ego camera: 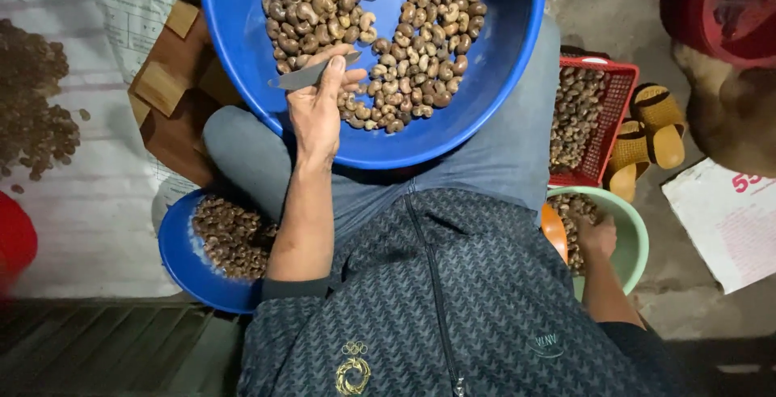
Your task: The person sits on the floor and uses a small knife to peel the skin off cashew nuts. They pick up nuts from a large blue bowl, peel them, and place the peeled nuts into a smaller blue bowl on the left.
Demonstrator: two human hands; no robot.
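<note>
In the blue basin (pixel 242 33) on the lap, the left hand (pixel 317 106) reaches forward, arm straight, its grip closed on a knife (pixel 311 76) above the cashews (pixel 404 57). The right hand (pixel 596 237) dips into the green bowl (pixel 634 239) near right, grip unclear.

— What sort of place was it?

— A floor-level cashew-sorting workspace, more cottage workshop than kitchen. A wide round blue plastic basin (pixel 242 33) of nuts sat on the seated person's lap.

— What else showed that?

— Right of the basin stood a red slotted plastic crate (pixel 618 90) of nuts; beyond it lay tan rubber sandals (pixel 659 126) on bare concrete. Left of the basin, loose nuts (pixel 32 98) lay on white sacking.
</note>
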